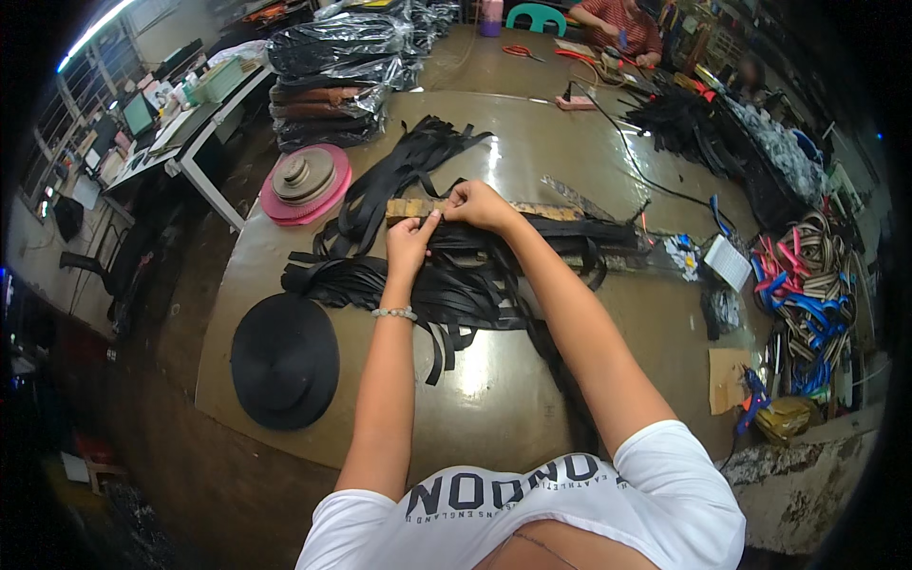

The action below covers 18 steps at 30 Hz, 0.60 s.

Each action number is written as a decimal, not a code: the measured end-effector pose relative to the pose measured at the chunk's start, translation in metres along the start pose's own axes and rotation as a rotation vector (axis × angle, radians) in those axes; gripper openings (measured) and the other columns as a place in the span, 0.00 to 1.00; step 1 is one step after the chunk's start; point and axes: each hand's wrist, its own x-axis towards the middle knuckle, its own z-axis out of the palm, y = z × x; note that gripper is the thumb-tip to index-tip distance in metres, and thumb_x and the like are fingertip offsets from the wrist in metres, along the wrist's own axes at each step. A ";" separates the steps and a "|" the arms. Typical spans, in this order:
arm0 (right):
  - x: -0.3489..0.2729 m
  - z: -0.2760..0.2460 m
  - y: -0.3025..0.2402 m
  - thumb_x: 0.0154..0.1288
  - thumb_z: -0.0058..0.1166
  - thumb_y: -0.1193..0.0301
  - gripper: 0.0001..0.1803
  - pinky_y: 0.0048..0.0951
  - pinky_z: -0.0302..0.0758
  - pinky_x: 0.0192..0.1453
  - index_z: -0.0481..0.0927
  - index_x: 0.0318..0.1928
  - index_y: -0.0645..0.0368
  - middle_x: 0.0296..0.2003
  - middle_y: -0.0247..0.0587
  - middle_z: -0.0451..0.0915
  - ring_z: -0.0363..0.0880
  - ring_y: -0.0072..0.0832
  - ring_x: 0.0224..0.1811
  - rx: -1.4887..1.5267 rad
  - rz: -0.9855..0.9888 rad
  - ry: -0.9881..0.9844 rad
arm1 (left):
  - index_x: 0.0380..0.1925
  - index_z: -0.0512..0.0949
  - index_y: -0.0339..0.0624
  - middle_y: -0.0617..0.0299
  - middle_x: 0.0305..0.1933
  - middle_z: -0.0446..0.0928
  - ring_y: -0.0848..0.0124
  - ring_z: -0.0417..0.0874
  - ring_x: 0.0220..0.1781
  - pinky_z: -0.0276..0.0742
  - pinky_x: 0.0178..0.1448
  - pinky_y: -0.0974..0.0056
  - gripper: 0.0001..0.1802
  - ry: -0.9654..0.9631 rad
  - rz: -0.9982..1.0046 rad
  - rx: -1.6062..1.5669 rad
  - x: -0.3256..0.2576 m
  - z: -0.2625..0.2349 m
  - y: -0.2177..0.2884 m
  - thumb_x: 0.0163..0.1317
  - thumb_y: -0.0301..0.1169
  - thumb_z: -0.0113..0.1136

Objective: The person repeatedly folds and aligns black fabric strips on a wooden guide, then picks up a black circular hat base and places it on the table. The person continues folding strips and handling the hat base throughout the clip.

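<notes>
Both hands meet over a long, worn yellow-brown strip like a measuring stick (532, 208), which lies across the table. My left hand (408, 245), with a beaded bracelet on its wrist, pinches at a black strap (501, 249) near the stick's left end. Just right of it and slightly farther away, my right hand (480, 206) has thumb and fingers closed on the same strap; the pinched part is mostly hidden. Bundles of cut black straps lie around them: one pile (408, 157) beyond, another (380, 282) nearer to me.
A large black webbing roll (285, 361) lies at the table's left, with a pink-and-beige roll (306, 182) beyond it. Plastic-wrapped stacks (332, 81) stand at the far left. At right are coiled coloured straps (807, 294) and a blue glue gun (753, 399). A person (622, 27) sits across the table.
</notes>
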 end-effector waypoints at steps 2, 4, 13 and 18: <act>0.001 0.003 -0.002 0.45 0.62 0.65 0.13 0.28 0.70 0.28 0.78 0.23 0.65 0.18 0.40 0.76 0.72 0.25 0.21 0.015 0.015 0.062 | 0.18 0.77 0.37 0.69 0.15 0.71 0.82 0.67 0.14 0.63 0.18 0.75 0.21 0.024 -0.004 0.081 0.000 0.001 0.001 0.54 0.46 0.61; -0.006 0.005 -0.005 0.45 0.62 0.65 0.14 0.28 0.70 0.28 0.78 0.23 0.65 0.18 0.41 0.76 0.73 0.25 0.21 0.018 0.035 0.097 | 0.18 0.77 0.37 0.69 0.15 0.71 0.82 0.67 0.14 0.63 0.18 0.75 0.21 0.060 -0.017 0.068 -0.005 0.002 0.001 0.54 0.46 0.61; -0.001 0.011 -0.015 0.43 0.63 0.60 0.16 0.33 0.73 0.34 0.80 0.24 0.61 0.23 0.48 0.79 0.78 0.37 0.28 -0.190 0.057 0.142 | 0.20 0.77 0.33 0.66 0.16 0.73 0.81 0.69 0.14 0.66 0.17 0.74 0.19 0.082 -0.014 -0.009 0.003 -0.001 -0.002 0.55 0.41 0.61; -0.015 -0.017 -0.049 0.45 0.62 0.58 0.17 0.35 0.74 0.39 0.82 0.30 0.60 0.28 0.52 0.79 0.80 0.41 0.33 -0.423 -0.035 0.030 | 0.20 0.78 0.34 0.68 0.16 0.71 0.81 0.68 0.15 0.67 0.18 0.73 0.19 0.065 0.020 0.045 0.005 -0.002 -0.004 0.55 0.42 0.60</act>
